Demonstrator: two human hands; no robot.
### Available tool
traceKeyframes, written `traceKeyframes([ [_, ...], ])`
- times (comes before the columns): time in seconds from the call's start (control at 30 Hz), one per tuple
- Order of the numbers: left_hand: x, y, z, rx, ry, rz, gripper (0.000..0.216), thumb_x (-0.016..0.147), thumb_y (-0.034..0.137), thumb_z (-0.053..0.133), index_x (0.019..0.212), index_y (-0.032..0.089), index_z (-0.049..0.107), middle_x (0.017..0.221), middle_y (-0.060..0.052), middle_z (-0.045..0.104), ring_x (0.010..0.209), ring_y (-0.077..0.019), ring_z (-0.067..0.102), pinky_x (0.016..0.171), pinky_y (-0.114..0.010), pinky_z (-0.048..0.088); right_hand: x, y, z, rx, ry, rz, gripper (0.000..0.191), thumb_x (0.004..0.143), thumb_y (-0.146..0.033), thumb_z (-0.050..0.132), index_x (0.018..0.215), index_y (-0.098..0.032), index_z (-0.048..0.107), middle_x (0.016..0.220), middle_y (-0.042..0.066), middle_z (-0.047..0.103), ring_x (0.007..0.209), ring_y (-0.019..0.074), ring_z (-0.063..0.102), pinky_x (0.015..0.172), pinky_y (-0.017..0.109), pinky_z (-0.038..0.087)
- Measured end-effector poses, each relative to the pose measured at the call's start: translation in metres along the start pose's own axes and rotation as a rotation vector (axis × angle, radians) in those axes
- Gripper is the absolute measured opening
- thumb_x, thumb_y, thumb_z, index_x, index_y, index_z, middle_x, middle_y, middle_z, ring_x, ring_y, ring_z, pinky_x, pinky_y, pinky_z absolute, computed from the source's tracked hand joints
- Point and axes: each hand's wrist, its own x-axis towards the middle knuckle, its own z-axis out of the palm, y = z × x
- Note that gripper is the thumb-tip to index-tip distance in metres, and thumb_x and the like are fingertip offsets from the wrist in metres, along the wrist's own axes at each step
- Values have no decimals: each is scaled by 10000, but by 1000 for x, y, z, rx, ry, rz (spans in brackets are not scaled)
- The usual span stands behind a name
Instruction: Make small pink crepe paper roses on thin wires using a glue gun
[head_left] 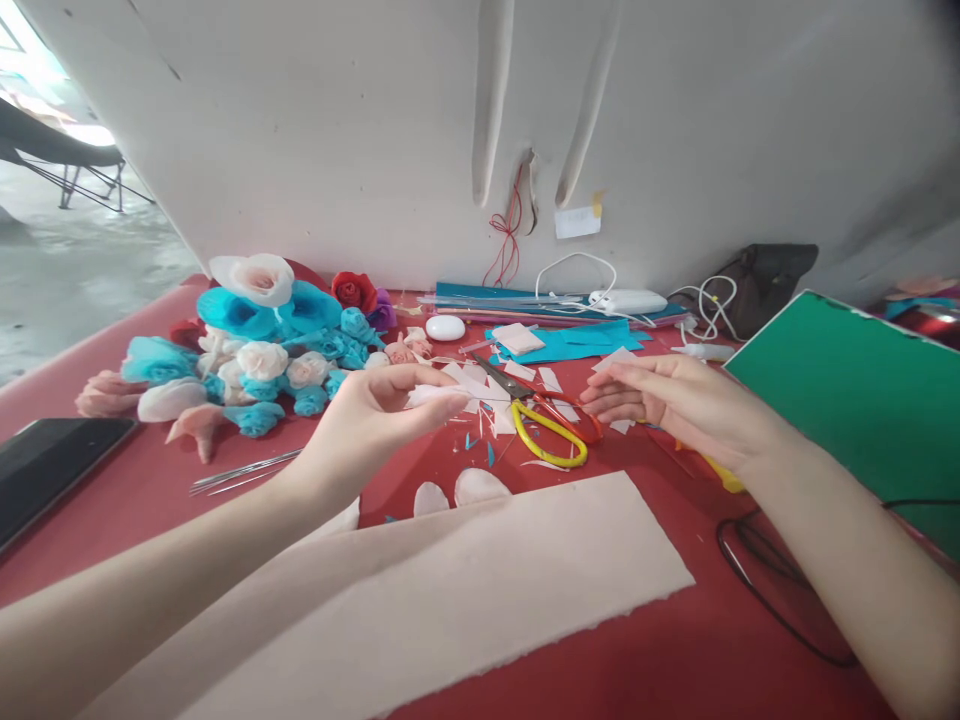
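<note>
My left hand (390, 405) is closed in a pinch on a small white crepe paper piece (431, 397), partly hidden by the fingers. A thin line, perhaps wire, runs from it toward the scissors. Across from it, my right hand (667, 400) has its fingers stretched out, and I make out nothing held in it. Between the hands lie scissors (551, 435) with one yellow and one red handle, among white paper scraps (549, 379). Nearer me, a long pale crepe paper strip (480, 590) lies flat, with rounded white petals (480, 487) at its far edge.
Blue, white, pink and red paper flowers (262, 360) are heaped at the left, near thin wires (244, 472) and a black phone-like slab (60, 470). Blue paper (577, 342) and a white cable (574, 262) lie at the back. A green board (862, 400) stands right, beside a black cord (772, 600).
</note>
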Motion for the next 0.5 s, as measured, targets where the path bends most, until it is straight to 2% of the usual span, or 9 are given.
traceKeyframes([
  [0.23, 6, -6, -2, 40, 59, -17, 130, 638, 300, 663, 646, 170, 662, 631, 48, 624, 583, -63, 525, 546, -141, 392, 1, 0, 0, 87, -32, 41, 195, 830, -292, 532, 807, -132, 641, 924, 92, 657, 884, 176, 625, 770, 259, 529],
  [0.4, 6, -3, -2, 38, 59, -53, 132, 639, 303, 664, 653, 173, 655, 612, 52, 611, 579, -71, 519, 548, -152, 390, 2, 0, 0, 47, -63, 44, 158, 757, -242, 584, 833, -120, 650, 963, 107, 651, 935, 197, 610, 850, 280, 499],
  [0.5, 3, 0, -1, 33, 70, -74, 116, 648, 279, 664, 641, 164, 647, 617, 50, 605, 595, -74, 519, 559, -152, 393, 2, 3, -1, -23, -67, 56, 180, 716, -245, 632, 858, -138, 657, 984, 92, 649, 921, 190, 615, 832, 270, 499],
])
